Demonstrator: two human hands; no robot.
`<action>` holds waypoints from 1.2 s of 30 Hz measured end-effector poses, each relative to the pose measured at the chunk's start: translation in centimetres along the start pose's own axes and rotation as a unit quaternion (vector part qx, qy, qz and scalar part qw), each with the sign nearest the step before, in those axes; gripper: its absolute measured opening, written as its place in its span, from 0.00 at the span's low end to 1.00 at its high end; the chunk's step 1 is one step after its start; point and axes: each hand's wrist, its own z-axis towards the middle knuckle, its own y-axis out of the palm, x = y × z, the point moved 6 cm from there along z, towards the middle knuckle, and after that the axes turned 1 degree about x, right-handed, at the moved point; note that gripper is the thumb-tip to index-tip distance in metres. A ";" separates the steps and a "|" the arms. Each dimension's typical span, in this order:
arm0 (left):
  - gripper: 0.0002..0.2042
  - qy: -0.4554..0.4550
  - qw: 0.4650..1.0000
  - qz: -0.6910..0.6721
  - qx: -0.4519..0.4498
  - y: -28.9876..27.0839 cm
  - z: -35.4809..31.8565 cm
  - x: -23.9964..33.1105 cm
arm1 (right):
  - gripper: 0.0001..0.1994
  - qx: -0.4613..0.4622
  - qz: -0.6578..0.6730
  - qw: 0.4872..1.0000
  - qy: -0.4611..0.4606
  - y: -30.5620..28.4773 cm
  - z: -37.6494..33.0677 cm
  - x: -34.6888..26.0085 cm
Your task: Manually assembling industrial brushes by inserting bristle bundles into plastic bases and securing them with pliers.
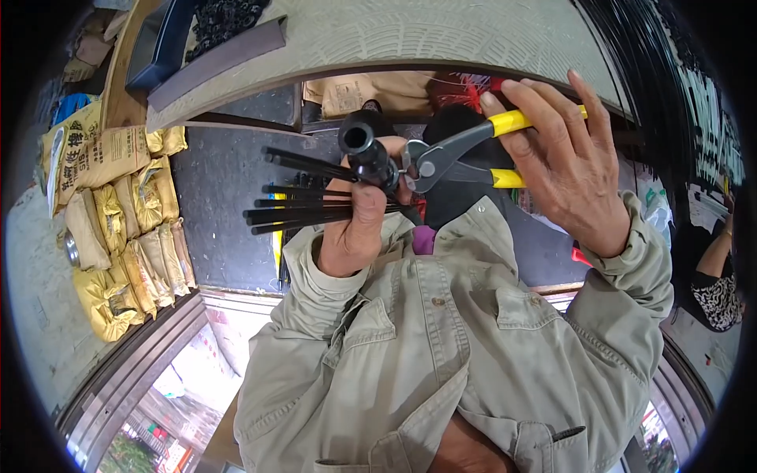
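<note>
My left hand (pixel 353 236) is closed round a bundle of several thin black rods (pixel 303 206), which stick out to the left. It also grips a hollow black fitting (pixel 359 143) with a stepped, round end that faces up. The pliers (pixel 441 160) have grey metal jaws and yellow handles, and my right hand (pixel 564 162) holds them by those handles, fingers lying over the upper one. Their jaws meet the side of the black fitting, where a small bit of shiny metal shows. What exactly the jaws grip is too small to tell.
A worktop (pixel 441 39) with a curved edge lies ahead, bearing a blue bin (pixel 162 43) and a dark strip (pixel 217 63). Yellow and brown packages (pixel 130 252) are stacked at left. Long black rods (pixel 658 87) hang at right. Another person's arm (pixel 714 256) shows far right.
</note>
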 end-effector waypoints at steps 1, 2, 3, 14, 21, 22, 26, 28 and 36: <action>0.30 0.001 1.000 0.001 -0.003 0.0 0.0 0.1 | 0.20 -0.007 -0.008 1.000 -0.006 -0.2 0.0 0.0; 0.30 -0.001 1.000 0.007 -0.005 0.0 0.0 0.1 | 0.23 -0.015 -0.016 1.000 -0.011 -0.3 0.1 0.0; 0.31 -0.003 1.000 0.013 -0.009 0.1 0.1 0.1 | 0.23 -0.014 -0.017 1.000 -0.008 -0.6 0.1 0.2; 0.35 -0.009 0.998 0.063 0.008 0.2 -0.1 0.1 | 0.21 -0.085 0.088 0.992 -0.008 -0.7 -0.3 0.5; 0.37 -0.018 0.996 0.075 0.036 -0.6 -0.3 0.0 | 0.21 -0.055 0.076 0.996 0.002 -0.6 0.4 0.2; 0.37 -0.015 0.996 0.077 0.032 -0.6 -0.3 0.0 | 0.21 -0.056 0.057 0.997 -0.009 -0.7 0.4 0.2; 0.38 -0.011 0.997 0.080 0.015 -0.3 -0.3 0.1 | 0.19 -0.071 0.022 0.996 -0.047 -0.9 0.5 0.0; 0.38 -0.022 0.985 0.161 0.054 0.1 -0.6 0.4 | 0.18 -0.098 0.051 0.993 -0.050 -0.5 0.2 -0.1; 0.42 -0.044 0.986 0.157 0.038 -0.4 -0.6 -0.6 | 0.11 -0.083 0.218 0.972 -0.009 2.6 -0.7 -1.1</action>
